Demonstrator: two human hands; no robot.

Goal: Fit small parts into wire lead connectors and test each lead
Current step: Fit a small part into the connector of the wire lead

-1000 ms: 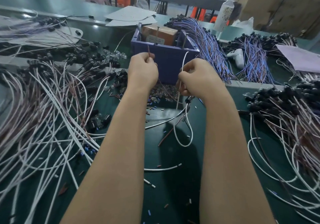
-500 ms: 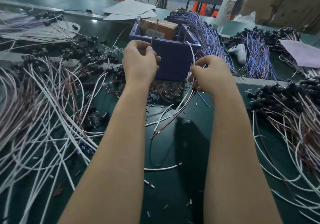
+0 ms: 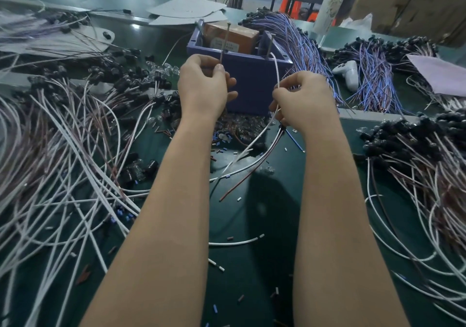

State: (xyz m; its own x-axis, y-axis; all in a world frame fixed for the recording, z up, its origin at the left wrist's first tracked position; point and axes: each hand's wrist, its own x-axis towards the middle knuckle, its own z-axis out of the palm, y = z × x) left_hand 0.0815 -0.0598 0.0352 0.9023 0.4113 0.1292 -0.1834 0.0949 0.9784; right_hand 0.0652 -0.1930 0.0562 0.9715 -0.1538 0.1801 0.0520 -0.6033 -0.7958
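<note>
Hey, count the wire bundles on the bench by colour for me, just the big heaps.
White and brown heaps: 2, left and right
Blue and purple heaps: 2, behind the blue box and far right
Total: 4

White spray bottle (image 3: 330, 3), cardboard boxes (image 3: 413, 3), white game controller (image 3: 349, 73), paper sheets (image 3: 187, 8).

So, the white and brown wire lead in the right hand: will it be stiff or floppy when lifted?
Probably floppy: below the right hand the wire lead droops in a curve onto the green table. Likely light, since a few fingers pinch it. Its loose ends could snag the neighbouring wire piles.
</note>
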